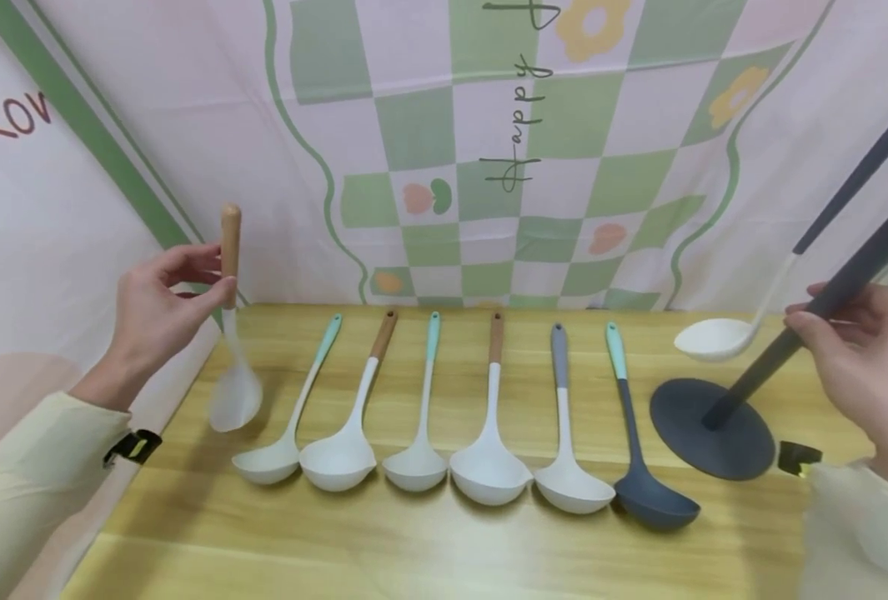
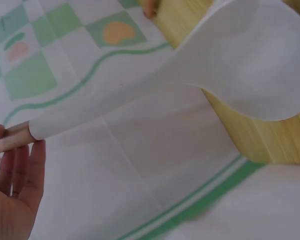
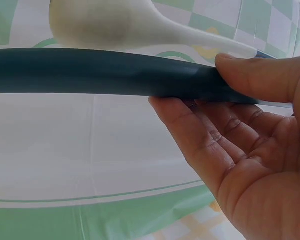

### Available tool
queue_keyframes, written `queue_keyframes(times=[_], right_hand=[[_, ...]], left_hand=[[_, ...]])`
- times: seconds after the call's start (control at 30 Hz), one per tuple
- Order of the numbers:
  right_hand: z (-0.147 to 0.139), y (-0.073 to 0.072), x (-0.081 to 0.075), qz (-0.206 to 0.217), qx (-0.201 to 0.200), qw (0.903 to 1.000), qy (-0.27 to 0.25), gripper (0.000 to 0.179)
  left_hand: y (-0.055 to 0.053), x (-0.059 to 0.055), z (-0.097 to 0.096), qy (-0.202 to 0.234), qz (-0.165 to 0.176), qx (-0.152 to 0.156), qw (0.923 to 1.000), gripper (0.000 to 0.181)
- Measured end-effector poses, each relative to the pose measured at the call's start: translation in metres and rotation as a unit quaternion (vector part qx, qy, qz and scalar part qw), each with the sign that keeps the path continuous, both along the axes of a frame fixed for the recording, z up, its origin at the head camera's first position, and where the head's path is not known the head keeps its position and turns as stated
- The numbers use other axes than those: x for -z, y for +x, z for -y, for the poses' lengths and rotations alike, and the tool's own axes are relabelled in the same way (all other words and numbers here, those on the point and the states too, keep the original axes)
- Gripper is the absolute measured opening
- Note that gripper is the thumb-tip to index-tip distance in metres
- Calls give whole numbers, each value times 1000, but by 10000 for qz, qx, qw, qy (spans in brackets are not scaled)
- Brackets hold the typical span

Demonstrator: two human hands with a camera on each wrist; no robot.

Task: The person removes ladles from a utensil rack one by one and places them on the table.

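My left hand (image 1: 162, 304) pinches the wooden handle (image 1: 230, 250) of a white ladle (image 1: 236, 396), upright at the table's left end with its bowl down. In the left wrist view, thumb and fingers hold that ladle (image 2: 255, 60) low on its handle. My right hand (image 1: 864, 350) grips the dark pole (image 1: 770, 358) of a utensil stand with a round base (image 1: 702, 450). From the stand's top hangs a white ladle with a dark handle (image 1: 856, 183). In the right wrist view, my thumb and fingers (image 3: 190, 135) close around the pole (image 3: 100, 72), the hanging ladle (image 3: 105, 22) behind it.
Several ladles lie in a row between my hands, handles toward the back. Most are white, like the brown-handled ladle (image 1: 491, 479); the dark ladle (image 1: 657, 504) at the right has a mint handle. A checkered cloth (image 1: 489, 192) hangs behind the wooden table (image 1: 413, 558).
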State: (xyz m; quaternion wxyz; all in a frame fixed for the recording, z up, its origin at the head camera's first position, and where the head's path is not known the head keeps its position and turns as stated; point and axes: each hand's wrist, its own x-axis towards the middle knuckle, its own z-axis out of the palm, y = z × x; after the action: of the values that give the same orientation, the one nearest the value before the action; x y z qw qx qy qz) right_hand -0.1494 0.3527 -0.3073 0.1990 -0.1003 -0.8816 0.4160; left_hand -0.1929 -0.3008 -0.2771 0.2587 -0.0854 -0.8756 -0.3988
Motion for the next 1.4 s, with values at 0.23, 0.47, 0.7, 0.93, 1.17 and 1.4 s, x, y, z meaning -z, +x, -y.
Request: queue_keyframes(times=[0.23,0.47,0.7,0.93,1.17,1.4], right_hand=[[2,1,-1,25,37,10000,39,33],[1,1,0,31,81,10000,-5,33],[2,3,-2,393,299,9985,253,24],[1,4,-4,501,344,9972,427,26],[1,5,-6,456,182,9970,598,49],[3,8,-9,535,240,9963,629,45]], left_hand=[[-5,10,23,-1000,867,-411,9904,40],[-17,17,33,-1277,1621,-415,9776,45],[-27,22,38,-1446,2213,-167,9643,45],[-42,34,42,-1425,2589,-169,9552,51],[-58,50,42,-1512,2993,15,9421,51],[-71,68,30,-2226,3170,165,9218,51]])
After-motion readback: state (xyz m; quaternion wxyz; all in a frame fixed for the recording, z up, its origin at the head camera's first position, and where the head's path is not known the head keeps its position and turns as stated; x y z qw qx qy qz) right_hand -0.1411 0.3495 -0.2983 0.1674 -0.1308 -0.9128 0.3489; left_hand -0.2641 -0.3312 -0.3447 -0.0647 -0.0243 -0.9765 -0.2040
